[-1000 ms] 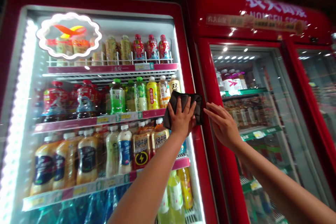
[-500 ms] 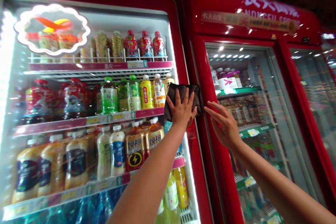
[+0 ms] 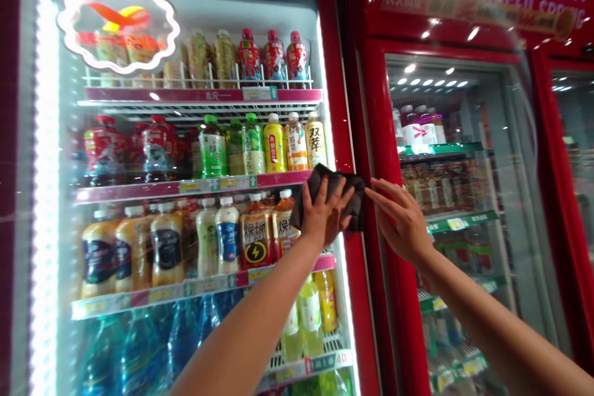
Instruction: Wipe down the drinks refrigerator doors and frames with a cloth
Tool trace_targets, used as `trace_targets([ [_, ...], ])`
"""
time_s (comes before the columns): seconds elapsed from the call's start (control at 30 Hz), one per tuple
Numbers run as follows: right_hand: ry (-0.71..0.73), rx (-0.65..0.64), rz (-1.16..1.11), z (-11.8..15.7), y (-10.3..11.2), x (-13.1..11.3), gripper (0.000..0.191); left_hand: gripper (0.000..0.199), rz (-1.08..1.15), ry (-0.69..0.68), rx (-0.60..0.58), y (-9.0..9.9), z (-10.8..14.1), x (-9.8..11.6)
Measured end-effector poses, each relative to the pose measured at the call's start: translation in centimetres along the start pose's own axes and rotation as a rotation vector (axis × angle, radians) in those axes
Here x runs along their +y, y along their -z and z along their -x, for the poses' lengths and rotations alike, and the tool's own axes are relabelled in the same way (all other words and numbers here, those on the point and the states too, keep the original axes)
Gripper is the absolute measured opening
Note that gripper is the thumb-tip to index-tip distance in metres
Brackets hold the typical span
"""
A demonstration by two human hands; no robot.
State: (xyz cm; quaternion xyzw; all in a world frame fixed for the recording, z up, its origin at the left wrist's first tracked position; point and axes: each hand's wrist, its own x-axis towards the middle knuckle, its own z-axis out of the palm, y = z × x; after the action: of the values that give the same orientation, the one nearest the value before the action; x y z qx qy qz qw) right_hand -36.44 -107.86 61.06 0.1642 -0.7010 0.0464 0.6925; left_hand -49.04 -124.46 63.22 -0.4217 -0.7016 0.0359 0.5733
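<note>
My left hand (image 3: 323, 210) presses a dark cloth (image 3: 349, 198) against the right edge of a lit drinks fridge's glass door (image 3: 330, 105). Its fingers are spread over the cloth and hold it there, with one edge standing up above them. Close to the cloth's right side is my right hand (image 3: 401, 219), open and holding nothing. Its fingers are stretched out, the tips near the red frame (image 3: 378, 136) of the neighbouring fridge. Whether those tips touch the frame or the cloth I cannot tell.
Behind the glass, shelves hold several bottles, among them a green tea bottle (image 3: 213, 148) and a brown drink bottle (image 3: 255, 235). A glowing scalloped sign (image 3: 174, 28) is at the door's upper left. The second red fridge (image 3: 531, 111) stands to the right.
The view has shifted, with the fridges appearing further right and higher. My left hand and the cloth have moved down along the door edge, and the cloth is more crumpled. My right hand stays open beside it.
</note>
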Motion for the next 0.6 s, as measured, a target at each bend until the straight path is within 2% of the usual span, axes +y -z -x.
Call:
trace_targets([
  [0.07,0.022,-0.024,-0.002,0.2,0.0,-0.4,0.048,0.070,-0.014,0.155,0.039,0.6,-0.5,-1.4],
  [0.13,0.028,-0.036,-0.008,0.6,0.2,-0.6,0.049,0.071,-0.027,0.261,0.076,0.5,1.1,-1.2],
  [0.17,0.023,-0.034,-0.012,0.7,0.3,-0.7,0.049,0.070,-0.033,0.273,0.086,0.2,2.4,-0.4],
  [0.2,0.017,-0.030,-0.017,0.8,0.3,-0.9,0.049,0.069,-0.036,0.249,0.091,-0.1,3.7,0.5],
  [0.3,0.012,-0.009,-0.042,0.3,0.0,-1.4,0.047,0.063,-0.016,-0.001,0.069,-0.9,6.0,2.7],
  [0.37,0.021,-0.006,-0.061,-0.1,-0.5,-1.9,0.047,0.059,0.008,-0.124,0.045,-0.7,5.3,2.1],
  [0.4,0.026,-0.010,-0.067,-0.2,-0.7,-2.2,0.047,0.058,0.016,-0.122,0.035,-0.2,4.4,1.1],
  [0.43,0.030,-0.017,-0.069,-0.3,-0.9,-2.4,0.047,0.058,0.019,-0.087,0.028,0.4,3.5,-0.2],
  [0.5,0.034,-0.038,-0.065,-0.1,-1.1,-2.5,0.047,0.060,0.006,0.095,0.037,1.8,2.1,-3.2],
  [0.57,0.031,-0.057,-0.062,0.4,-1.0,-2.3,0.048,0.065,-0.025,0.309,0.071,2.8,2.5,-5.3],
  [0.6,0.027,-0.061,-0.063,0.7,-0.9,-2.2,0.048,0.066,-0.041,0.390,0.087,3.0,3.4,-5.7],
])
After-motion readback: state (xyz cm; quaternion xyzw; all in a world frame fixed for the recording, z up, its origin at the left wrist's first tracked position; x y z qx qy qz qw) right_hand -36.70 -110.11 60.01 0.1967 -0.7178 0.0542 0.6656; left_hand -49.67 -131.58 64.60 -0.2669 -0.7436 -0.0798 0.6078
